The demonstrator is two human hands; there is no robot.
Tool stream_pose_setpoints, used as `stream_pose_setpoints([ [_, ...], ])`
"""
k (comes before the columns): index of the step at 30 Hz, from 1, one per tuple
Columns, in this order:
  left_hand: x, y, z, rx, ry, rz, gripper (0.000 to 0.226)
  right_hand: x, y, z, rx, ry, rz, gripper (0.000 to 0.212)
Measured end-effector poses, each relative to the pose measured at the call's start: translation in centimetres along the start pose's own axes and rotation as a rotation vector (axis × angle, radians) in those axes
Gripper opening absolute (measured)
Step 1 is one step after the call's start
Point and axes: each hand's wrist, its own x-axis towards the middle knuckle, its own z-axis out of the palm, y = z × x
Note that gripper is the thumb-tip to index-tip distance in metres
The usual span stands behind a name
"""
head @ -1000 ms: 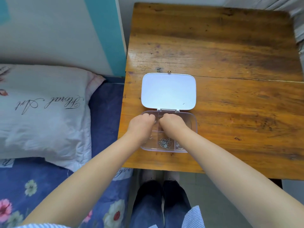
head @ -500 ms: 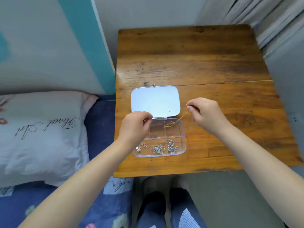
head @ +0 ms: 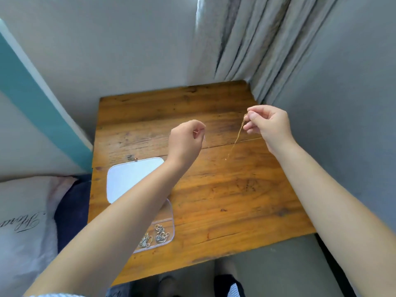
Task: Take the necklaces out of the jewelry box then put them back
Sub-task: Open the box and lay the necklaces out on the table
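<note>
A clear plastic jewelry box [head: 170,215] lies open on the wooden table [head: 225,200], its white lid [head: 128,179] flat behind it. Silver necklaces [head: 160,233] sit in its near compartments; my left forearm hides the rest of the box. My right hand [head: 267,123] is raised above the table, pinching the top of a thin gold necklace [head: 236,138] that hangs down. My left hand [head: 186,140] is raised beside it with fingers pinched; a fine strand seems to show at its fingertips, but I cannot tell what it is.
A grey curtain [head: 246,39] hangs behind the table's far right corner, a grey wall to the right. A pillow [head: 23,221] and dark blue bedding [head: 70,211] lie left of the table. My legs and feet show below the table's near edge.
Both hands rose from the box to well above the table. The right hand drew the gold necklace out and lifted it up and right. The view tilted upward.
</note>
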Motion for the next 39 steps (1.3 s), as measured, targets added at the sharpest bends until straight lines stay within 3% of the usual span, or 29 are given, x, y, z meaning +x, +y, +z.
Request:
stream_pose_setpoints([
  [5, 0.7, -0.1, 8.4, 0.057, -0.047, -0.007, 0.014, 0.5, 8.6, -3.0, 0.055, -0.047, 0.224, 0.010],
  [10, -5.2, -4.0, 17.3, 0.214, -0.339, -0.079, 0.016, -4.2, 19.9, -5.4, -0.042, -0.021, 0.505, 0.002],
  [13, -8.8, -5.6, 20.3, 0.329, -0.504, -0.126, 0.017, -6.7, 23.7, -6.7, -0.131, -0.090, 0.553, 0.005],
  [18, -12.9, -6.3, 21.6, 0.334, -0.681, -0.107, 0.019, -10.5, 26.2, -8.2, -0.302, -0.169, 0.524, 0.016],
  [26, -15.5, -5.3, 21.3, 0.241, -0.614, -0.194, 0.012, -13.9, 26.2, -8.9, -0.577, -0.178, 0.274, 0.011],
  [34, -14.5, -5.2, 21.4, 0.351, -0.824, -0.041, 0.021, -15.3, 26.4, -8.6, -0.644, -0.111, 0.245, 0.018],
  [36, -14.4, -5.2, 21.0, 0.351, -0.823, -0.020, 0.021, -15.4, 26.0, -8.6, -0.634, -0.084, 0.229, 0.017],
  [39, -14.9, -5.7, 19.3, 0.320, -0.699, -0.069, 0.023, -15.3, 25.1, -8.2, -0.644, -0.052, 0.146, 0.013],
])
